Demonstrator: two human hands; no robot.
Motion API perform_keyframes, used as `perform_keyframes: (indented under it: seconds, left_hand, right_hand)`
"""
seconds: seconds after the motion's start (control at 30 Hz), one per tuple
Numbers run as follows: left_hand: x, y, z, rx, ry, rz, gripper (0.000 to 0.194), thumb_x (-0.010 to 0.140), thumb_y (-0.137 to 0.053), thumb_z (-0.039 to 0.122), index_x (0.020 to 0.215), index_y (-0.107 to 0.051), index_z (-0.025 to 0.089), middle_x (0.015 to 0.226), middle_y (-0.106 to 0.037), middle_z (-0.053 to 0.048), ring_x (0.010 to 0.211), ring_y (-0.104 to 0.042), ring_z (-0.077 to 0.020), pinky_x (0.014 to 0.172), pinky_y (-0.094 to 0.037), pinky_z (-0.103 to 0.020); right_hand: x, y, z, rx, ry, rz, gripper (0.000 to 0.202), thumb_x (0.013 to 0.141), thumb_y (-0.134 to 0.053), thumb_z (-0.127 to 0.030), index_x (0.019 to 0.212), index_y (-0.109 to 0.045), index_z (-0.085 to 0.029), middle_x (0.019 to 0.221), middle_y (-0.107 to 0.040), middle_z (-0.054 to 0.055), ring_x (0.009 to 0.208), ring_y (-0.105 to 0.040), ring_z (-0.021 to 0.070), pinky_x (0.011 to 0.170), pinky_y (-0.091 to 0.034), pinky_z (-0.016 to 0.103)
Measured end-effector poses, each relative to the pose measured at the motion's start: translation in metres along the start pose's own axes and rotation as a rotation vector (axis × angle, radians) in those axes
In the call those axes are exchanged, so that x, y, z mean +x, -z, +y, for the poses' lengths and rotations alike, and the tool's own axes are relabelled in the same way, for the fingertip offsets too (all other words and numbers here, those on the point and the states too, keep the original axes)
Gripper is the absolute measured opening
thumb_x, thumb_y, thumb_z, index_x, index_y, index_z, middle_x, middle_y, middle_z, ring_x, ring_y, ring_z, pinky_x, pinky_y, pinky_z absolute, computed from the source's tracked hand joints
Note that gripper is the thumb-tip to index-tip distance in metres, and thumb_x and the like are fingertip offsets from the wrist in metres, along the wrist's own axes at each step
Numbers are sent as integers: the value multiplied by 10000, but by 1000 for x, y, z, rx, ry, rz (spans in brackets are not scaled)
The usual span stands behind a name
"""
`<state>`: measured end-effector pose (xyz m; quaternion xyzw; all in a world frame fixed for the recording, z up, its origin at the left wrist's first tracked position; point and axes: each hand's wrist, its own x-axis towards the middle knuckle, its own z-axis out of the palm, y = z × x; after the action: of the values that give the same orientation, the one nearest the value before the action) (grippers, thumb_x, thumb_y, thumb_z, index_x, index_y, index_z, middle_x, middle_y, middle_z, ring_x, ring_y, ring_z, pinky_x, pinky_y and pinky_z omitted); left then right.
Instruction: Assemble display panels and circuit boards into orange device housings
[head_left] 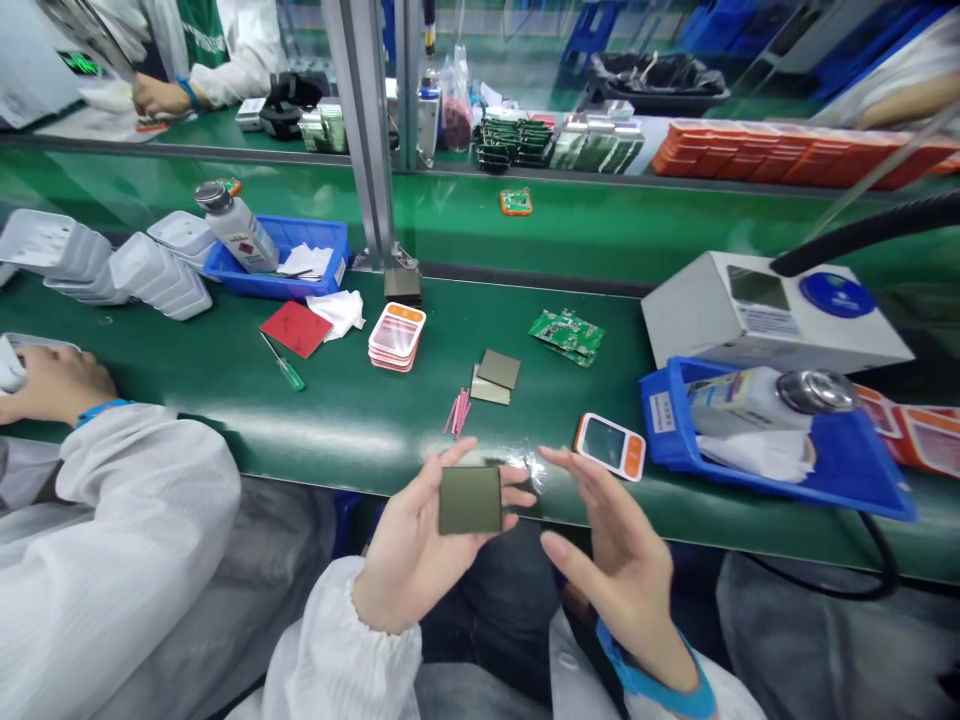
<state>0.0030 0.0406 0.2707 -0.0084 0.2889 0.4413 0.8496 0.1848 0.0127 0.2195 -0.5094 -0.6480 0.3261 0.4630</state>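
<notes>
Fingers extended and slightly spread, the left hand [416,548] bears a flat, dark-olive, rectangular panel [469,500] across them. The right hand [619,550] is beside it, thumb and fingers apart, clear of the panel. Just beyond lie thin pink sticks [458,412] and two overlapping flat brownish and beige plates [499,370]; a white-and-orange device with a dark screen [604,446] lies near the right fingertips. Farther out are green circuit boards [568,336]; rightward, a blue plastic tray [855,455] with a silver-capped white bottle [739,400] stands before a white box [694,310], crowding that side.

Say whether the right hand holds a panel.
No, the right hand is empty, while the dark panel rests on the left hand.
</notes>
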Motion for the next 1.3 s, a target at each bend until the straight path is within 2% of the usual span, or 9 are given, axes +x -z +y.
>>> perform_keyframes:
  seconds: [0.07,0.23,0.47,0.7,0.77,0.83,0.93,1.1,1.3]
  left_hand:
    - [-1,0,-4,3,46,-58,354,979,-314,387,1224,-428,157,1052,-695,-180,945,-688,-262,878,-417,-380]
    - [-4,-3,-11,-11,104,-174,355,989,-289,386,1203,-480,176,1007,-716,-118,936,-692,-226,903,-406,-369]
    - [-2,5,-15,19,111,-207,353,969,-339,435,1196,-497,214,1077,-703,-113,972,-684,-254,921,-401,-410]
    - [1,24,-24,91,158,-476,408,822,-652,370,1195,-529,258,1081,-710,-126,985,-682,-277,903,-415,-432]
    - [2,28,-26,73,149,-497,407,795,-687,361,1163,-546,259,1075,-708,-114,964,-685,-263,884,-429,-415]
    - [3,30,-28,55,140,-506,392,787,-699,350,1139,-554,255,1085,-700,-111,963,-680,-254,890,-434,-424]
    - [5,31,-31,42,150,-540,359,816,-664,378,1137,-559,256,1069,-700,-109,962,-674,-260,872,-453,-452]
    - [5,27,-35,33,263,-595,433,821,-644,439,1184,-597,208,1036,-688,-101,957,-656,-240,768,-500,-375]
    - [-2,32,-42,185,303,-341,444,758,-674,541,1079,-660,234,1068,-679,-63,1003,-637,-219,844,-452,-339]
  right_hand:
    - [-1,3,-14,35,95,-50,717,809,-678,-208,1430,-325,-271,1378,-519,94,1310,-465,255,1095,-384,504]
    - [7,0,-31,-129,302,-158,799,785,-709,-167,1442,-264,-248,1322,-543,89,1330,-434,217,1169,-260,507]
    - [10,4,-29,-2,283,-117,825,763,-702,-77,1432,-260,-266,1204,-613,36,1149,-585,183,1189,-217,514]
    - [6,10,-38,101,272,-73,903,672,-739,-6,1422,-314,-273,1168,-625,23,1039,-627,200,1173,-220,562]
    - [3,12,-34,175,226,-85,900,692,-760,-64,1434,-312,-305,1165,-636,17,1062,-625,209,1177,-199,560]
    - [2,14,-25,357,92,-143,854,738,-781,-269,1445,-306,-324,1220,-631,37,1158,-589,235,1171,-226,528]
    - [6,16,-11,702,-169,-317,728,789,-656,-559,1416,-397,-295,1369,-552,91,1318,-459,278,1138,-290,479]
    - [15,5,-2,1030,-312,-637,708,734,-696,-573,1329,-539,-223,1391,-525,146,1250,-525,309,1074,-367,486]
    - [9,-3,-7,958,-252,-512,666,624,-732,-663,1163,-666,-277,1132,-709,78,1168,-604,282,1160,-193,521]
